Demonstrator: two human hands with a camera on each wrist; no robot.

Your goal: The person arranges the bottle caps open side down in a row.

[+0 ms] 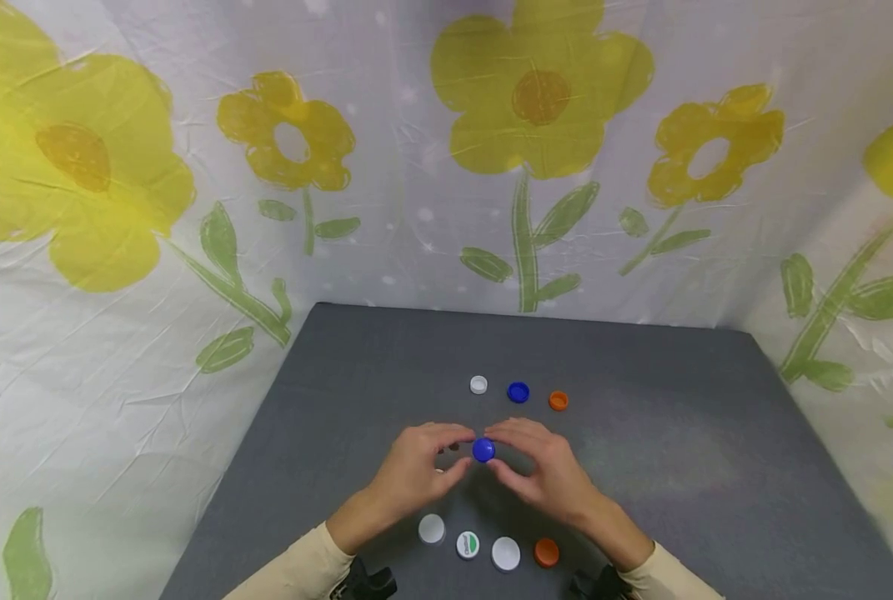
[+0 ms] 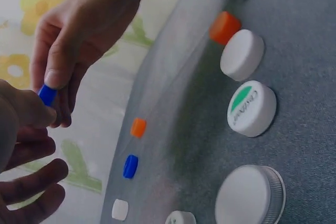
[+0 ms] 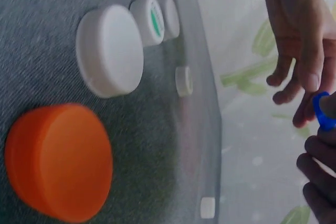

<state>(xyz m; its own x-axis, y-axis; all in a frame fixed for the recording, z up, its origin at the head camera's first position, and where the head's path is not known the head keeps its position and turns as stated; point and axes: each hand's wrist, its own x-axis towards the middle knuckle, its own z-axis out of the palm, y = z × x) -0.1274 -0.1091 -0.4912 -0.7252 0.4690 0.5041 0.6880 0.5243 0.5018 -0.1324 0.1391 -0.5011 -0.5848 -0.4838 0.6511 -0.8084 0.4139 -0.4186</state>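
A small blue bottle cap (image 1: pixel 484 450) is held up over the table between both hands. My left hand (image 1: pixel 413 462) holds its left side with thumb and fingertips, the other fingers spread loosely. On the opposite side, my right hand (image 1: pixel 544 467) pinches the same cap (image 2: pixel 47 95), its thumb on the near edge. The right wrist view shows the cap (image 3: pixel 324 111) partly covered by the right thumb. A small white cap (image 3: pixel 184 81) lies on the table, mostly hidden behind the left hand in the head view.
Nearest me, a row holds a white cap (image 1: pixel 432 528), a white cap with a green mark (image 1: pixel 468 545), another white cap (image 1: pixel 506 553) and an orange cap (image 1: pixel 547 552). Farther off lie upturned white (image 1: pixel 479 384), blue (image 1: pixel 518 392) and orange (image 1: pixel 559 401) caps on the grey table (image 1: pixel 326 375).
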